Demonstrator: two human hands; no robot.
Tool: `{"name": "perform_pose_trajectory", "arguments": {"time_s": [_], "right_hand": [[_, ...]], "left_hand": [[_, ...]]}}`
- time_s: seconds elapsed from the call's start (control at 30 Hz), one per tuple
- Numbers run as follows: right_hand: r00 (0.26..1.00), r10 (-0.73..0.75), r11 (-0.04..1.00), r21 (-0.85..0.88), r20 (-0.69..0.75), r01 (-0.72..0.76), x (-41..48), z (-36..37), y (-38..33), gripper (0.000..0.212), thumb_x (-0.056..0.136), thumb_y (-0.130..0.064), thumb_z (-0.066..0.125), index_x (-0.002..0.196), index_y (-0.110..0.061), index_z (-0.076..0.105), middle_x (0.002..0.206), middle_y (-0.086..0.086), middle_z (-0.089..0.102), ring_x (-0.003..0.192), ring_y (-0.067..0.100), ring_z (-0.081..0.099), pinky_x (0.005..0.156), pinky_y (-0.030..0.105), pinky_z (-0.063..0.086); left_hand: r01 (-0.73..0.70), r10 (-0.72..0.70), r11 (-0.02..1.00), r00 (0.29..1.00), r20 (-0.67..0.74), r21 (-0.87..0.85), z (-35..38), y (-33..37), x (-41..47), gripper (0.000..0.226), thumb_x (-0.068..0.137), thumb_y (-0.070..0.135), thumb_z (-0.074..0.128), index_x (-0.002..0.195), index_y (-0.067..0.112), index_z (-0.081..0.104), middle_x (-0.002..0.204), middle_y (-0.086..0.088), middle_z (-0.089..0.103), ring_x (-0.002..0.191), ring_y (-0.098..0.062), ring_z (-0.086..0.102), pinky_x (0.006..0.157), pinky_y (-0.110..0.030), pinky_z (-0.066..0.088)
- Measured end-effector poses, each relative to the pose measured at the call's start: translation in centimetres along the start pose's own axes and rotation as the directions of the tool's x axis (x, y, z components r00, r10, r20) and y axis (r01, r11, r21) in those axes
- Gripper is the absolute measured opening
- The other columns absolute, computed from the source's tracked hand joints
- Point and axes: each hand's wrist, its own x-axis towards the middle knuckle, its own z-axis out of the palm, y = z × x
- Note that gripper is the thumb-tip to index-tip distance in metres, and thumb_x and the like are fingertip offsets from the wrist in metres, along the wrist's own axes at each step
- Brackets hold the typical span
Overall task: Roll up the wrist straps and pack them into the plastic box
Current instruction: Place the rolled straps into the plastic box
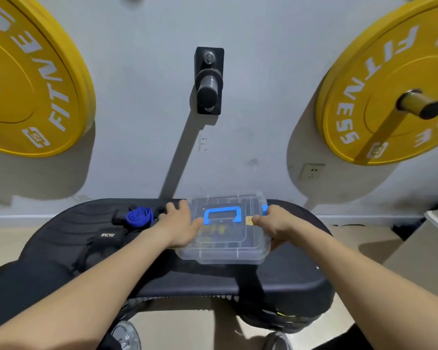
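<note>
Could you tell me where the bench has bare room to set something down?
Bare bench pad lies along the near edge before the plastic box, and beyond the right hand at the right end. Left of the box is crowded: left hand, blue strap, black straps.

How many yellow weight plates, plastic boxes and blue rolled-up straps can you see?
yellow weight plates: 2
plastic box: 1
blue rolled strap: 1
Total: 4
</note>
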Motion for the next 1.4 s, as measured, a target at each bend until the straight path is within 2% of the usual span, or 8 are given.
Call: {"name": "perform_pose_trajectory", "arguments": {"time_s": [0.13, 0.33, 0.47, 0.83, 1.03, 1.2, 1.3, 1.4], "right_hand": [[0.997, 0.070, 0.997, -0.018, 0.019, -0.070, 1.2, 0.2, 1.4, 0.035, 0.110, -0.037, 0.053, 0.114, -0.002, 0.052, 0.103, 0.020, 0.065, 0.077, 0.044, 0.080, 0.069, 0.053, 0.068], [0.981, 0.193, 0.963, -0.187, -0.023, -0.194, 2.5, -0.4, 1.9, 0.047, 0.114, -0.038, 0.038, 0.127, 0.005, 0.053, 0.092, 0.025, 0.073, 0.074, 0.039, 0.079, 0.067, 0.050, 0.068], [0.986, 0.110, 0.975, -0.178, -0.124, -0.131, 3.6, 0.7, 1.9, 0.031, 0.111, -0.025, 0.044, 0.134, -0.004, 0.041, 0.120, 0.022, 0.063, 0.089, 0.042, 0.075, 0.059, 0.043, 0.065], [0.961, 0.275, 0.950, -0.154, 0.008, -0.270, 5.6, 0.5, 2.5, 0.027, 0.099, 0.004, 0.044, 0.115, 0.014, 0.063, 0.084, 0.031, 0.076, 0.080, 0.044, 0.080, 0.076, 0.052, 0.068], [0.958, -0.261, 0.503, -0.864, -0.118, 0.031, 4.9, 1.8, 1.1, 0.056, 0.094, -0.015, 0.063, 0.146, -0.012, 0.041, 0.140, 0.015, 0.049, 0.127, 0.038, 0.052, 0.096, 0.044, 0.047], [0.849, -0.422, 0.441, -0.747, 0.317, 0.498, 3.7, 4.1, -1.1, 0.051, 0.109, -0.043, 0.049, 0.155, -0.024, 0.041, 0.144, 0.012, 0.042, 0.131, 0.039, 0.044, 0.109, 0.050, 0.045], [0.831, -0.419, 0.399, -0.747, 0.367, 0.531, 3.2, 4.1, -1.4, 0.054, 0.106, -0.062, 0.048, 0.148, -0.028, 0.049, 0.142, 0.012, 0.044, 0.130, 0.036, 0.045, 0.109, 0.049, 0.044], [0.836, -0.397, 0.428, -0.729, 0.380, 0.535, 3.1, 3.2, -1.5, 0.062, 0.096, -0.074, 0.058, 0.135, -0.026, 0.061, 0.139, 0.009, 0.046, 0.129, 0.032, 0.047, 0.108, 0.048, 0.046]], "left_hand": [[0.122, -0.115, 0.991, 0.983, 0.143, -0.046, 0.6, 0.2, 0.9, 0.039, 0.099, -0.003, 0.040, 0.136, -0.012, 0.042, 0.109, -0.027, 0.060, 0.079, -0.044, 0.075, 0.049, -0.040, 0.059], [0.120, -0.110, 0.981, 0.991, 0.073, -0.155, 1.1, -0.4, 2.2, 0.035, 0.108, 0.017, 0.039, 0.107, -0.011, 0.060, 0.088, -0.026, 0.075, 0.069, -0.042, 0.079, 0.061, -0.055, 0.067], [0.134, -0.123, 0.979, 0.989, 0.084, -0.151, 1.5, -0.7, 3.0, 0.056, 0.113, 0.037, 0.034, 0.090, -0.006, 0.062, 0.072, -0.022, 0.075, 0.053, -0.035, 0.075, 0.056, -0.048, 0.067], [0.170, -0.171, 0.985, 0.982, 0.081, 0.020, 1.5, -0.6, 4.0, 0.019, 0.095, 0.001, 0.042, 0.095, 0.005, 0.060, 0.073, -0.019, 0.076, 0.052, -0.034, 0.076, 0.058, -0.047, 0.067], [0.137, -0.140, 0.990, 0.985, 0.097, 0.035, 1.9, -0.6, 4.7, 0.026, 0.093, -0.005, 0.040, 0.111, -0.001, 0.059, 0.076, -0.023, 0.074, 0.042, -0.031, 0.068, 0.039, -0.029, 0.048], [0.136, -0.134, 0.991, 0.982, 0.130, -0.012, 1.9, -0.4, 4.4, 0.012, 0.095, 0.002, 0.068, 0.084, 0.000, 0.063, 0.106, -0.020, 0.074, 0.095, -0.039, 0.074, 0.064, -0.032, 0.053], [0.152, -0.146, 0.974, 0.988, 0.047, -0.169, 2.1, -0.8, 4.5, 0.019, 0.105, 0.006, 0.054, 0.116, -0.006, 0.064, 0.082, -0.013, 0.066, 0.067, -0.029, 0.074, 0.056, -0.030, 0.060], [0.141, -0.138, 0.978, 0.990, 0.033, -0.151, 1.7, -1.6, 4.0, 0.014, 0.100, -0.005, 0.044, 0.104, -0.007, 0.057, 0.081, -0.020, 0.068, 0.063, -0.034, 0.077, 0.047, -0.030, 0.056]]}}
